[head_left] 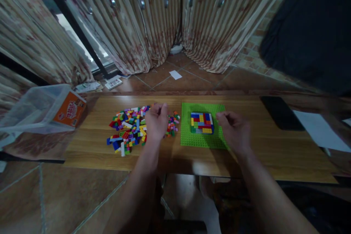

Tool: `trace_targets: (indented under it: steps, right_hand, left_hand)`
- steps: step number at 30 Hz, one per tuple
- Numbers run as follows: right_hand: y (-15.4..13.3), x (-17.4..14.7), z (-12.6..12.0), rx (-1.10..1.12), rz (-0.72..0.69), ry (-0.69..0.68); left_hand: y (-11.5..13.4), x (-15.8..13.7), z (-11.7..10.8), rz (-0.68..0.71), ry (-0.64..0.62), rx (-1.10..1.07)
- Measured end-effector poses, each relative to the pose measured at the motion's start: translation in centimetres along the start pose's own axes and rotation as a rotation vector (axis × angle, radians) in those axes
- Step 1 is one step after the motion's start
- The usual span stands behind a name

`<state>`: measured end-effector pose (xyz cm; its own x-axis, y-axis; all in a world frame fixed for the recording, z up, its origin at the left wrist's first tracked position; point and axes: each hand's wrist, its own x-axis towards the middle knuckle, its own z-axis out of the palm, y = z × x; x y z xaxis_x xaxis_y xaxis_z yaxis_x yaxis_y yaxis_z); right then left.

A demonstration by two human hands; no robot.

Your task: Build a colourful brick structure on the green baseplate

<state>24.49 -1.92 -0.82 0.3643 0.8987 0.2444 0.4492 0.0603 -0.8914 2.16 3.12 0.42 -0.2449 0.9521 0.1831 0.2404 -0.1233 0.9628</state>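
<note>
A block of multicoloured toy bricks (202, 123) stands on the green baseplate (186, 140). Just right of it, over the plate's right edge, is my right hand (234, 131), its fingers curled into a pinch. Whatever that pinch may hold is too small to tell, and the hand is slightly blurred. My left hand (157, 120) hovers over the right part of a loose pile of small bricks (133, 126). Its fingers are pressed together as well, and I cannot make out anything between them. Some bricks behind this hand are hidden.
At the far left stands a clear plastic bin (35, 106) with an orange label. A black flat tablet-like panel (282, 113) and a white sheet of paper (323, 129) lie toward the right of the wooden table (260, 153). Curtains hang behind.
</note>
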Motion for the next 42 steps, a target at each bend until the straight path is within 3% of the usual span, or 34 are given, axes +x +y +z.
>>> trace_targets:
  steps: [4,9,17,27,31,35,42]
  right_hand:
    - [-1.9,-2.4,2.2,-0.091,-0.217,-0.247]
    - [-2.6,-4.0,5.1,-0.247,-0.388,-0.464]
    - [-2.3,-4.1,8.1,-0.476,-0.388,-0.458]
    - [-2.5,-4.4,9.3,-0.663,-0.380,-0.459]
    - [-3.1,-4.4,8.2,-0.497,-0.338,-0.444]
    - [-2.9,-4.2,4.8,-0.307,-0.222,-0.368]
    - [1.7,-2.8,-2.1,-0.258,0.060,-0.179]
  left_hand:
    - [0.1,1.4,-2.1,-0.120,0.184,-0.279]
    - [0.0,1.7,-3.1,-0.178,0.188,-0.418]
    - [0.5,1.3,-3.2,-0.223,0.139,-0.399]
    - [0.4,1.3,-3.0,-0.239,0.109,-0.395]
    - [0.2,1.3,-2.7,-0.231,0.101,-0.404]
    - [0.3,1.2,-2.3,-0.235,0.074,-0.373]
    - [-0.2,-0.1,-0.1,-0.202,-0.135,-0.246]
